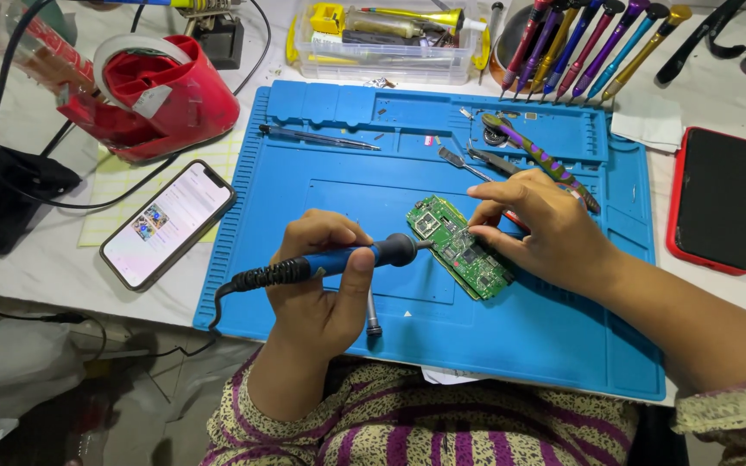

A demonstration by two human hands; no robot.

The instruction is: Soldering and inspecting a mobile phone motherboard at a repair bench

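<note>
The left hand [317, 267] is gripping a blue soldering iron [338, 259], fingers wrapped tight round the handle w/ the thumb pressing along the side; the tip is pointing right and touching, or just about touching, the near edge of the green circuit board [459, 246]. The board is lying tilted on the blue work mat [407, 345], roughly mid-mat. The right hand [546, 229] is pressing down on the board's right edge, fingers bunched together w/ tips on the board; can't tell if they're also pinching something small underneath.

Risks, as I'm judging them:
- Right fingertips are sitting close to the hot tip. A slip of the iron along the board is likely burning them.
- The board is only being held at one edge, so sideways push from the iron could be spinning it and smearing solder across neighbouring parts.
- The iron's cord [243, 280] is trailing off the mat's near-left corner; a snag there is yanking the tip off target.
- A metal tool [373, 315] is lying just under the left hand, so the wrist could be knocking it.
- A phone [166, 224] w/ screen lit is resting left of the mat on the counter [62, 259], near the cord's sweep.
</note>
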